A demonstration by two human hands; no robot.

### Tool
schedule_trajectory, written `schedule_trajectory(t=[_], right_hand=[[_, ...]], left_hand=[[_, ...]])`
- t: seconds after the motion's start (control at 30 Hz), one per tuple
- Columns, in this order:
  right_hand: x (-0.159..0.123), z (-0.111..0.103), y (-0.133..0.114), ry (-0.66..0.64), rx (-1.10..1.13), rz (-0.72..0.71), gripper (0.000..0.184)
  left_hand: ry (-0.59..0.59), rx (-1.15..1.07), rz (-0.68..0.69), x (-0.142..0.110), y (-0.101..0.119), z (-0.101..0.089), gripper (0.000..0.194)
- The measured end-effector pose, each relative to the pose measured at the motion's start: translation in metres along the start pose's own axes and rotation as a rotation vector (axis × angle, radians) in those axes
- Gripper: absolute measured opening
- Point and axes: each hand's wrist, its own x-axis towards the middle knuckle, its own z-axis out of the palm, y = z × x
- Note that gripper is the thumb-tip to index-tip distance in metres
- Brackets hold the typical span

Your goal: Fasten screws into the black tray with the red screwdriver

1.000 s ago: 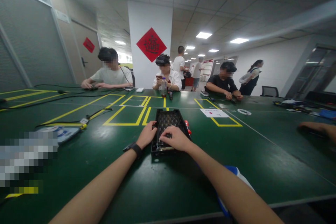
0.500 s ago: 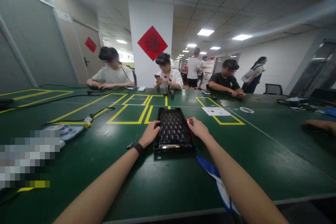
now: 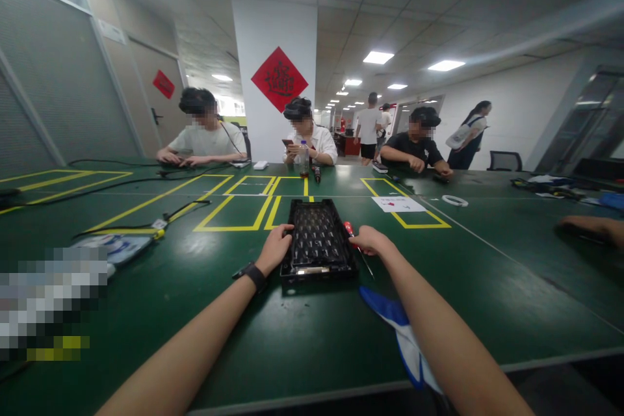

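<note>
A black rectangular case (image 3: 316,238) with rows of light, hook-like marks inside lies on the green table in front of me. A pale metallic strip shows along its near end. My left hand (image 3: 275,249), with a dark band at the wrist, grips the case's left edge, fingers closed. On the other side, my right hand (image 3: 371,240) is closed around a screwdriver with a red handle (image 3: 348,228). Its thin shaft points toward me, down and right, beside the case. The screwdriver tip is apart from the case.
A blue-and-white cloth piece (image 3: 390,312) lies under my right forearm. Yellow tape outlines (image 3: 229,229), a paper sheet (image 3: 398,204), a white ring (image 3: 455,200) and a bottle (image 3: 304,159) are farther off. Cables (image 3: 141,227) lie left. Several people sit or stand beyond; another person's hand (image 3: 592,231) is at right.
My right hand has turned, and the screwdriver's red handle and shaft now show beside the case. The left hand stays on the case. The view has shifted slightly.
</note>
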Motion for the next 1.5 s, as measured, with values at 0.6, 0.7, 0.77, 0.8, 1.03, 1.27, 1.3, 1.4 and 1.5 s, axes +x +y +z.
schedule_trajectory(t=[0.6,0.7,0.77,0.8,1.03,1.27,1.3,1.4,1.5], right_hand=[[-0.059,0.033,-0.084,-0.341,1.640,-0.309,0.021],[-0.068,0.049,-0.091,-0.348,1.562,-0.394,0.024],[-0.070,0.056,-0.091,-0.249,1.498,-0.469,0.027],[-0.070,0.059,-0.091,-0.194,1.469,-0.497,0.028],[-0.071,0.066,-0.090,-0.027,1.348,-0.545,0.032],[-0.069,0.065,-0.089,-0.021,1.331,-0.515,0.034],[-0.068,0.064,-0.089,-0.018,1.335,-0.504,0.034],[-0.065,0.064,-0.090,-0.019,1.355,-0.467,0.036],[-0.063,0.065,-0.090,-0.031,1.378,-0.440,0.035]], left_hand=[[0.055,0.197,0.055,-0.005,0.005,-0.006,0.027],[0.045,0.192,0.070,-0.006,0.006,-0.007,0.026],[0.057,0.184,0.069,-0.007,0.007,-0.006,0.026],[0.067,0.179,0.061,-0.007,0.007,-0.006,0.026],[0.085,0.095,0.018,-0.004,0.003,-0.001,0.025],[0.086,0.049,0.027,-0.001,0.003,-0.002,0.026],[0.090,0.050,0.035,-0.001,0.003,-0.002,0.026],[0.089,0.052,0.044,0.000,0.002,-0.003,0.027],[0.084,0.045,0.048,0.002,-0.001,-0.002,0.026]])
